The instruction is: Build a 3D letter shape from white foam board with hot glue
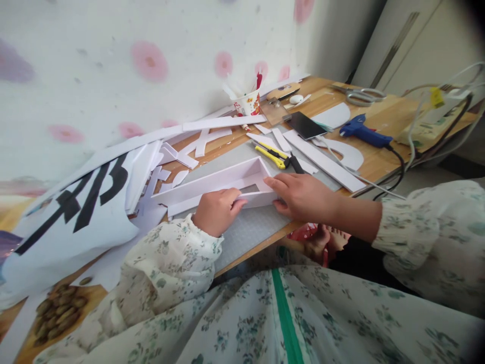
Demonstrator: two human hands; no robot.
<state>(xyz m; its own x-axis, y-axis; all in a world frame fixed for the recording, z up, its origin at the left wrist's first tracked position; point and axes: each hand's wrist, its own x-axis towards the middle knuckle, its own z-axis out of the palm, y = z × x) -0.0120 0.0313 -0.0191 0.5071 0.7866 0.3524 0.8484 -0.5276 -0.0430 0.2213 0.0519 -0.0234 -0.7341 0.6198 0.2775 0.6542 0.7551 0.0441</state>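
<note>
A long, shallow frame of white foam board [212,180] lies on the grey cutting mat [242,241] in front of me. My left hand [219,210] pinches its near wall, thumb and fingers on either side of the board. At the frame's right end, my right hand [299,194] grips the corner with fingers over the short wall and thumb at the near side. Just beyond the frame sits a yellow utility knife [271,155], with a black-handled tool [296,164] beside it.
Foam board strips [322,159] and a phone [306,125] lie behind. A blue glue gun [366,131], scissors [359,95] and a corded power strip [435,114] are at right. A paper cup [248,103] stands near the wall. Printed paper [76,232] and brown nuts [58,313] are at left.
</note>
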